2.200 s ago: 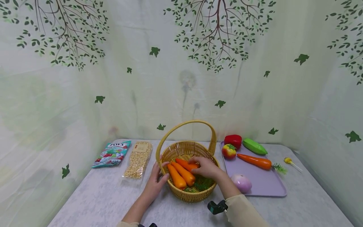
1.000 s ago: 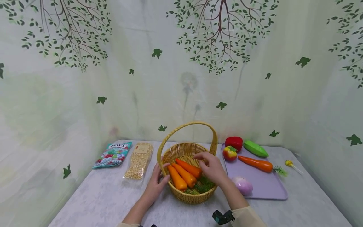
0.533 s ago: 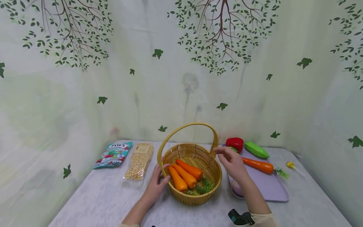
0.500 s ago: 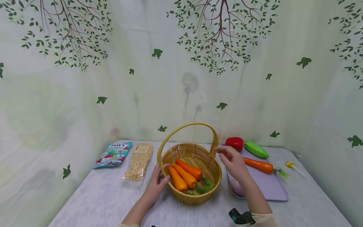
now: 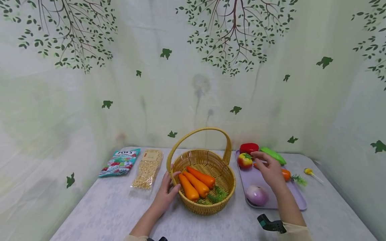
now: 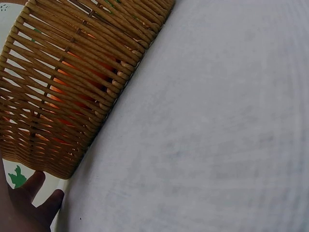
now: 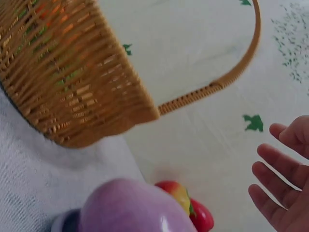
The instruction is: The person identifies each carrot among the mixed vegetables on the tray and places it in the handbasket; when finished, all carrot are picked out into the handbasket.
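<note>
- Steadying the basket (image 5: pixel 208 210) at lower centre of the frame with the left hand (image 5: pixel 165 192), gripping its left rim with curled fingers; showing only part of that hand in the left wrist view.
- Hovering the right hand (image 5: pixel 269 169) over the tray (image 5: pixel 250 177) at lower right, with fingers loosely bent and apart, gripping nothing.
- Counting three orange carrots (image 5: pixel 196 184) inside the basket, plus a tray carrot (image 5: pixel 286 174) partly hidden behind the right hand.
- Probably lining up on the tray carrot or the red-yellow fruit (image 5: pixel 244 161); not telling which from these views.
- If going for the tray carrot: pinching across the thick right end, not the leafy top (image 5: pixel 298 180); lifting straight up before crossing left.
- Crossing to the basket: clearing the rim, avoiding the handle (image 5: pixel 227 155) foot at its upper right.
- Watching the fruit and red pepper (image 5: pixel 249 148) at the tray's upper left; risking a roll if bumping either.
- Passing well above the purple onion (image 5: pixel 257 195) at the tray's lower left; blocking much of the lower right wrist view.
- Also noting the green vegetable (image 5: pixel 272 155) beyond the hand and the lollipop (image 5: pixel 308 171) right of the tray.
- Ignoring the candy bag (image 5: pixel 120 163) and corn bag (image 5: pixel 147 169) at lower left; sitting well apart from the right hand.
</note>
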`<state>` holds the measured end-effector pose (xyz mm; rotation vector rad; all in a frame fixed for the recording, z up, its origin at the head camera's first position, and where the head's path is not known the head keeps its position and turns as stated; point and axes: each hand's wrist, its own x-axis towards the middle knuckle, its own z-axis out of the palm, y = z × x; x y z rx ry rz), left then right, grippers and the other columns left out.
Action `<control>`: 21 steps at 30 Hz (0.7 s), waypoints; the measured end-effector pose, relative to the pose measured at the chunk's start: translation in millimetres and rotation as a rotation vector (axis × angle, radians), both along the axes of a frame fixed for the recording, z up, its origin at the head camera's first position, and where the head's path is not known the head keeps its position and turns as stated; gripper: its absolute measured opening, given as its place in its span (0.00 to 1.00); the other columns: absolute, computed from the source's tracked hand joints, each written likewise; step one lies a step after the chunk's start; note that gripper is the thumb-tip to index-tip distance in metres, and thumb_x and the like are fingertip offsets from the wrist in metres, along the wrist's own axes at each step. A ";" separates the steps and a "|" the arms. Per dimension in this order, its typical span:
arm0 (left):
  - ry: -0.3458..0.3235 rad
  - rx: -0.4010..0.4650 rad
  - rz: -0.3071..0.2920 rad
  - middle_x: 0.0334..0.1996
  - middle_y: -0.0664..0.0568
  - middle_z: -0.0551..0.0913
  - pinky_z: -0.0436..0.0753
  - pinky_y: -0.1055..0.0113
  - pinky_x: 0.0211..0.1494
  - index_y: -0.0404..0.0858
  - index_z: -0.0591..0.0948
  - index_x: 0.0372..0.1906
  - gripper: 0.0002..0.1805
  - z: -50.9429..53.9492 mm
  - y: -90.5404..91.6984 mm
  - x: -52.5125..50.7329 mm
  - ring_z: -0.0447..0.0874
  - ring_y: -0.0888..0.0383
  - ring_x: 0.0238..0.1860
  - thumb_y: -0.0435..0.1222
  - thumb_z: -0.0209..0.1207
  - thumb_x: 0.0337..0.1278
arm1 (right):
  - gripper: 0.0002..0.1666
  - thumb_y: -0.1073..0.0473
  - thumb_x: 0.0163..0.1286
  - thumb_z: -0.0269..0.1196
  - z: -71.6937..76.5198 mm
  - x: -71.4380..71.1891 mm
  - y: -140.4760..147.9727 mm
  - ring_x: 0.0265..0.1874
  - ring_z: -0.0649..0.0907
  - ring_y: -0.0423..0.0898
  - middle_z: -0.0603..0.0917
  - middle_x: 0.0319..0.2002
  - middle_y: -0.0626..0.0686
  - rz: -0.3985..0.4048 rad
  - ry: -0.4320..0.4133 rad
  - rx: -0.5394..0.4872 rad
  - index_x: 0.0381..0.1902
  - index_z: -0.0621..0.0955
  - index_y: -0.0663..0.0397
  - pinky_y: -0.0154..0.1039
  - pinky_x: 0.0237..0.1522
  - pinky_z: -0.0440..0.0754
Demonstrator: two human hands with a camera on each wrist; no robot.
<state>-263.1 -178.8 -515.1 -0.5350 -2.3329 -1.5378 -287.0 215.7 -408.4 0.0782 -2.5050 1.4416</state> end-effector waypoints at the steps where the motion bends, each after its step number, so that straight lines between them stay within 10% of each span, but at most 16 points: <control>1: 0.007 0.001 -0.005 0.81 0.47 0.46 0.73 0.50 0.69 0.40 0.69 0.70 0.25 0.3 0.0 -0.6 0.54 0.39 0.78 0.38 0.54 0.71 | 0.20 0.54 0.78 0.52 -0.5 -0.8 3.2 0.66 0.73 0.55 0.76 0.66 0.56 -0.011 -0.019 -0.001 0.63 0.77 0.49 0.54 0.66 0.76; 21: -0.056 0.013 -0.004 0.82 0.52 0.45 0.70 0.47 0.72 0.45 0.69 0.71 0.25 3.2 0.9 0.7 0.50 0.46 0.80 0.40 0.54 0.72 | 0.25 0.57 0.76 0.45 -42.2 -14.5 66.1 0.70 0.68 0.63 0.71 0.71 0.62 -0.315 -0.192 -0.057 0.67 0.75 0.52 0.61 0.68 0.69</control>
